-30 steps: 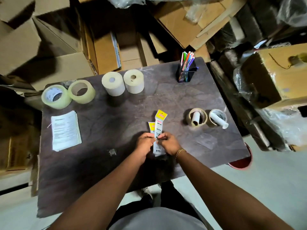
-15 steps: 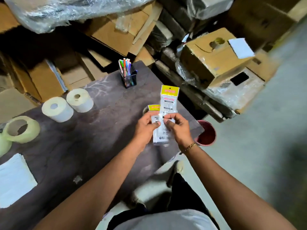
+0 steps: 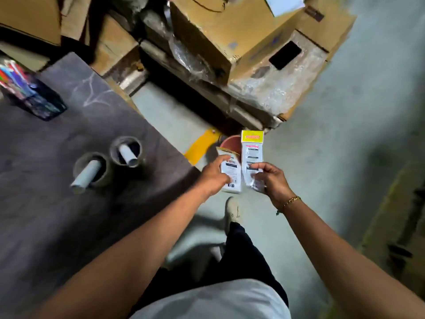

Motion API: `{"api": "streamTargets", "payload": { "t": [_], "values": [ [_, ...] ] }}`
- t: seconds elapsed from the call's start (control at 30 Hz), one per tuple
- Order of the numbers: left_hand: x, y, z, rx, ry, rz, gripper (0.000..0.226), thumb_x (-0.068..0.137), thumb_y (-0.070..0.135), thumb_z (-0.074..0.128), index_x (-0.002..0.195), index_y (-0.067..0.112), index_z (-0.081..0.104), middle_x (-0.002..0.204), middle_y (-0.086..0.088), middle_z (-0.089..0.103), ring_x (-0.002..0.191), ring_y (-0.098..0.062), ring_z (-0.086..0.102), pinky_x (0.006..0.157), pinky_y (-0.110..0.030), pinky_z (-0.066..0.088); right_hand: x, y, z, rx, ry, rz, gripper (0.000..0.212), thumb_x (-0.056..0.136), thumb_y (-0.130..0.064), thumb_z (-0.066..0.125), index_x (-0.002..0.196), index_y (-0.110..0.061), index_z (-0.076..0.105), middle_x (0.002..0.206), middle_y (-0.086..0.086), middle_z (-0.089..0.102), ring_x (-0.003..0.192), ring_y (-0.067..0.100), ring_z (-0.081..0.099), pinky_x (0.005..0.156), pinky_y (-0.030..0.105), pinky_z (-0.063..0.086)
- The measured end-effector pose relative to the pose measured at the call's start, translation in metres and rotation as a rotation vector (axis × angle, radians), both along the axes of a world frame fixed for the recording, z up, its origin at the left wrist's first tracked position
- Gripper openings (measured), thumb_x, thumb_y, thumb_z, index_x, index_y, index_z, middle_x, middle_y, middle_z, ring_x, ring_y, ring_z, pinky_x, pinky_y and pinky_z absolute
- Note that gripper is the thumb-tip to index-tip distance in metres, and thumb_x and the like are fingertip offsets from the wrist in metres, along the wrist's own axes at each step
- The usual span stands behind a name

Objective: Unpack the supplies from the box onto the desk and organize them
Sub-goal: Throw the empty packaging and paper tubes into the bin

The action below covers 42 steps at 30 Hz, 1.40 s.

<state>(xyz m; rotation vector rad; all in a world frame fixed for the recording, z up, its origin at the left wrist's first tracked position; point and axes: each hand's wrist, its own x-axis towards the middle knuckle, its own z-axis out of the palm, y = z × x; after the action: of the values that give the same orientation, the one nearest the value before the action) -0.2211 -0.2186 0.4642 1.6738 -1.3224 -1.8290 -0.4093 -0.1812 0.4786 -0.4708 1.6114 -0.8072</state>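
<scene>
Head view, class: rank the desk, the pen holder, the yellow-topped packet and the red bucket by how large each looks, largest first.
1. desk
2. pen holder, though cut off at the frame edge
3. yellow-topped packet in the right hand
4. red bucket, mostly hidden behind the packets, so its rank is unsure

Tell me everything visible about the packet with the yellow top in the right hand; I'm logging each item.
The packet with the yellow top is a slim, flat retail pack: a yellow header card with pink lettering, and below it a white panel with dark print too blurred to read. It looks like glossy plastic film. It stands roughly upright, off the desk and above the floor, pinched near its lower end by the right hand. It sits beside a second packet; whether they touch is unclear.
</scene>
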Motion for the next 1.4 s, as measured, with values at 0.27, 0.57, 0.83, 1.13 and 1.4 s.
{"api": "streamTargets", "payload": {
  "t": [0.27,0.57,0.83,1.13,1.4],
  "values": [
    [-0.116,-0.097,-0.207,0.239,-0.212,0.067,0.052,0.075,-0.008,0.053,0.117,0.019,0.066,0.114,-0.008,0.067,0.096,-0.026,0.063,0.076,-0.035,0.056,-0.105,-0.100,-0.215,0.300,0.083,0.144,0.012,0.091,-0.007,0.060,0.100,-0.013,0.065,0.093,0.007,0.064,0.070,0.014,0.059,0.042,0.015,0.047],
    [-0.147,-0.119,-0.352,0.458,-0.206,0.206,0.058,0.087,0.008,0.057,0.141,0.027,0.047,0.119,-0.016,0.063,0.076,-0.025,0.061,0.066,-0.035,0.051,-0.139,-0.145,-0.353,0.488,-0.042,0.129,0.011,0.094,-0.022,0.054,0.103,-0.024,0.060,0.086,-0.002,0.064,0.077,0.022,0.067,0.063,0.029,0.055],
    [-0.126,-0.117,-0.240,0.211,-0.124,0.404,0.039,0.082,0.020,0.064,0.121,0.025,0.062,0.122,-0.003,0.067,0.113,-0.025,0.062,0.097,-0.035,0.051,-0.097,-0.152,-0.244,0.190,0.046,0.117,0.013,0.093,-0.007,0.052,0.094,-0.019,0.058,0.073,-0.001,0.065,0.061,0.018,0.063,0.043,0.022,0.048],
    [-0.024,-0.101,-0.020,-0.205,0.060,0.564,0.029,0.089,0.019,0.061,0.117,0.013,0.063,0.117,-0.008,0.065,0.101,-0.012,0.058,0.090,-0.028,0.047,0.072,-0.173,-0.037,-0.362,0.002,0.216,0.013,0.084,-0.013,0.058,0.087,-0.023,0.066,0.085,-0.002,0.065,0.074,0.009,0.061,0.068,0.025,0.050],
    [0.162,0.006,0.061,-0.665,-0.367,0.544,0.023,0.085,0.017,0.062,0.107,0.018,0.066,0.110,0.002,0.063,0.095,-0.014,0.059,0.093,-0.028,0.046,0.223,-0.113,0.029,-0.611,0.158,0.645,0.012,0.089,-0.012,0.059,0.099,-0.016,0.063,0.086,-0.007,0.065,0.069,0.002,0.062,0.070,0.026,0.052]
  ]
}}
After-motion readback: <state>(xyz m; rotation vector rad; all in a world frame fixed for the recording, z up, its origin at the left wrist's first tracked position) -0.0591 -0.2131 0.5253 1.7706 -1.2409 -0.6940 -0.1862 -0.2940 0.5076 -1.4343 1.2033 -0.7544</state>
